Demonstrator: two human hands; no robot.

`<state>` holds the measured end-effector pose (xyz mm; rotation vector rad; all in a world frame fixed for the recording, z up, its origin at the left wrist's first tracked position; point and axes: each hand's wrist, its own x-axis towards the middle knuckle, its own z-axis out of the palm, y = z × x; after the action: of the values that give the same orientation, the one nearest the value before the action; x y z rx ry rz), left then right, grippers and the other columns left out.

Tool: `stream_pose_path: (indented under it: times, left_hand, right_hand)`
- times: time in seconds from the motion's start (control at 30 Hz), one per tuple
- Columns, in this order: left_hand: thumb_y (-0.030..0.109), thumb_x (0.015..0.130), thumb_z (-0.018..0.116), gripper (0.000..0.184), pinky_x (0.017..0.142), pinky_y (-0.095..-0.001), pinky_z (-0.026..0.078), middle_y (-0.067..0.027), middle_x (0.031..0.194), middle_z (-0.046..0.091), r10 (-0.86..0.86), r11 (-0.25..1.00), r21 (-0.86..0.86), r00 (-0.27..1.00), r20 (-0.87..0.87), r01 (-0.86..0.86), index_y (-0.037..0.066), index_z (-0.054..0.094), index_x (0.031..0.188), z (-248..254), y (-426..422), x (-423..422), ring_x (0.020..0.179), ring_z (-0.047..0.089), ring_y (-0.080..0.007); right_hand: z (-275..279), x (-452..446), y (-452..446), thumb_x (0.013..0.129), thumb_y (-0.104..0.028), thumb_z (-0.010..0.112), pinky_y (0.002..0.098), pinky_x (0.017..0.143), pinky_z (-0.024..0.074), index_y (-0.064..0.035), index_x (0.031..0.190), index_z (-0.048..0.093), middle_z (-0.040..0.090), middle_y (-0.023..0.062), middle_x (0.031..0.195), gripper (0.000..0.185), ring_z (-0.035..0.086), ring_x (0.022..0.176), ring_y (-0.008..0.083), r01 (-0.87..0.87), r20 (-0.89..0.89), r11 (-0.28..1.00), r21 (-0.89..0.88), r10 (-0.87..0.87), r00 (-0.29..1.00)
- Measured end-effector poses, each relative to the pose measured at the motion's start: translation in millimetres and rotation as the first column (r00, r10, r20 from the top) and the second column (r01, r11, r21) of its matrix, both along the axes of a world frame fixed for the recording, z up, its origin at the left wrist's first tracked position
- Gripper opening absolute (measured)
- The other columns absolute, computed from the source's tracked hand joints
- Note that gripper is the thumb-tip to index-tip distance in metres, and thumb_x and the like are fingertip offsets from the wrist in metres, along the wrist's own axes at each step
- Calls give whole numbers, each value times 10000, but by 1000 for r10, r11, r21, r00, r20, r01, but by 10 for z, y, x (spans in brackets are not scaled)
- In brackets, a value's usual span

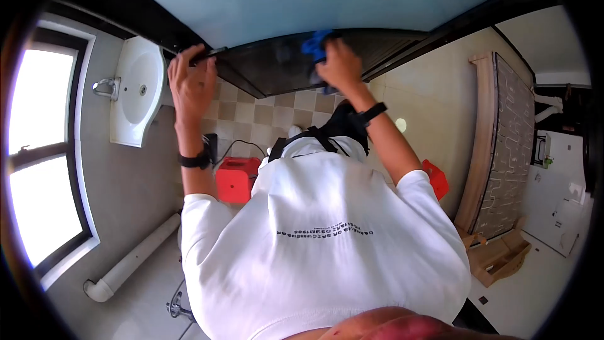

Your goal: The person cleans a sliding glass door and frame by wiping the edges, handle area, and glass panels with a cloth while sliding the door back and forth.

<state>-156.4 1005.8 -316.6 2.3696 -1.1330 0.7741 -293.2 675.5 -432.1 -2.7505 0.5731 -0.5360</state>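
A door with a pale frosted glass panel [327,0] and a dark frame [277,66] stands in front of me. My left hand [192,85] is at the door's left edge, beside a small dark handle [217,51]; its fingers are bent round the edge, with the thumb on the near side. Bunched in my right hand [343,66] is a blue cloth [316,45], pressed against the dark lower part of the door. The fingertips of that hand are partly hidden by the cloth.
A white washbasin [138,94] with a tap hangs on the left wall, near a bright window [41,97]. Red boxes stand on the floor at both sides of me, one left [236,179], one right [435,179]. A wooden bed-like frame [475,151] lies at the right.
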Motion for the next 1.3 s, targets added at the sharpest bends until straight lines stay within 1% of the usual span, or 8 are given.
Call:
stream_pose_path:
  times: [0.07,0.27,0.33,0.47,0.6,0.83,1.1,1.3]
  left_hand:
    - [206,885,669,214,1070,-461,368,-97,1089,681,-28,993,111,985,-168,47,32,755,795,-2,83,129,1026,612,-291]
    - [224,872,682,228,1100,-480,333,-85,1039,678,14,1000,-24,997,-76,-16,52,760,745,-279,15,207,1005,611,-264]
    - [230,869,686,231,1106,-484,324,-77,1031,677,22,998,-49,996,-82,-26,61,761,730,-321,0,169,1011,603,-265]
    - [228,860,693,221,1102,-487,327,-73,1049,673,31,997,-71,996,-86,-37,83,762,707,-381,52,99,1053,584,-271]
    - [219,851,700,195,1104,-476,323,-70,1084,664,39,996,-75,990,-133,-49,79,765,731,-377,98,12,1054,585,-273]
    - [223,850,707,204,1063,-450,341,-75,1072,652,54,998,-36,984,-167,-60,50,759,754,-332,179,-212,1045,581,-269]
    - [269,813,785,265,844,-420,429,-92,947,620,144,986,-74,986,-81,-150,34,738,701,-354,25,-370,926,559,-297]
    - [249,823,780,251,835,-428,439,-113,954,621,181,981,-51,978,-104,-187,34,735,702,-361,-1,-453,941,549,-319]
  right_hand:
    - [61,-161,-360,733,-231,662,549,692,543,-73,1052,599,629,175,964,361,655,870,421,109,23,994,-16,-109,994]
    - [86,-81,-366,753,-281,665,554,725,547,-67,1079,608,673,203,1001,394,670,847,457,260,-3,965,-39,-260,966]
    - [45,93,-48,774,-318,667,549,737,555,-38,1042,629,674,217,1018,390,682,865,438,198,-59,980,4,-197,979]
    - [9,417,862,778,-310,669,530,720,564,-37,969,676,659,204,1017,334,682,861,412,-103,-178,992,76,115,977]
    - [-57,779,1742,738,-286,717,510,699,572,-60,996,685,615,155,1075,345,666,919,370,-355,-62,923,148,367,928]
    - [-125,640,1651,702,-280,743,484,680,579,-142,1063,679,616,142,1077,391,660,949,357,-452,11,885,111,454,891]
    - [-296,-183,-25,707,-258,717,500,630,564,-167,1036,700,636,157,966,343,674,794,399,-172,188,982,-83,185,965]
    - [-284,-697,-1059,715,-247,725,486,637,564,-147,1069,688,654,156,1003,370,672,788,409,100,210,984,-145,-68,975]
